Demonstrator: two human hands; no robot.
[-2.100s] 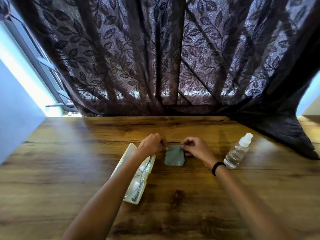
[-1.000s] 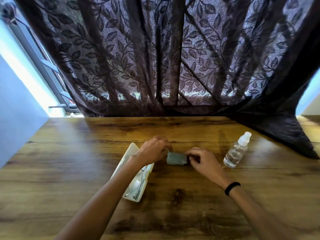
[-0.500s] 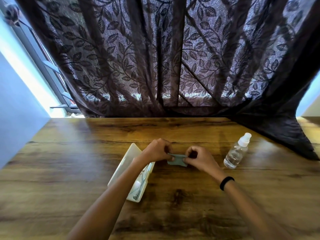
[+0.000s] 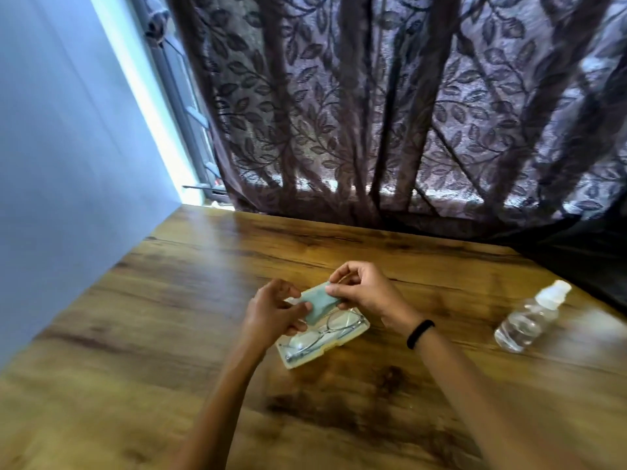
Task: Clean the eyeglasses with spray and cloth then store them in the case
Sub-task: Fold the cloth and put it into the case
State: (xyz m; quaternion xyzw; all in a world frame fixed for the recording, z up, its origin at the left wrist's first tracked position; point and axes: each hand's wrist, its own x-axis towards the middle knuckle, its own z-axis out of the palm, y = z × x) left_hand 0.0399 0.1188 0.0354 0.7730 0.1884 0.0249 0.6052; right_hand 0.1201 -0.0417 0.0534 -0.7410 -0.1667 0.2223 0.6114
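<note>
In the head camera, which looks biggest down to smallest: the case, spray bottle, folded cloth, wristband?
1. case and spray bottle: about alike, too close to rank
2. folded cloth
3. wristband

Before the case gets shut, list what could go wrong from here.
The cloth, pinched by the left hand and right hand above the open case, could land bunched on the glasses and keep it from shutting. The bottle stands off the right arm; an outward sweep might topple it.

The cloth and left hand cover part of the case, so the glasses only partly show. Both forearms run off the bottom edge.
</note>
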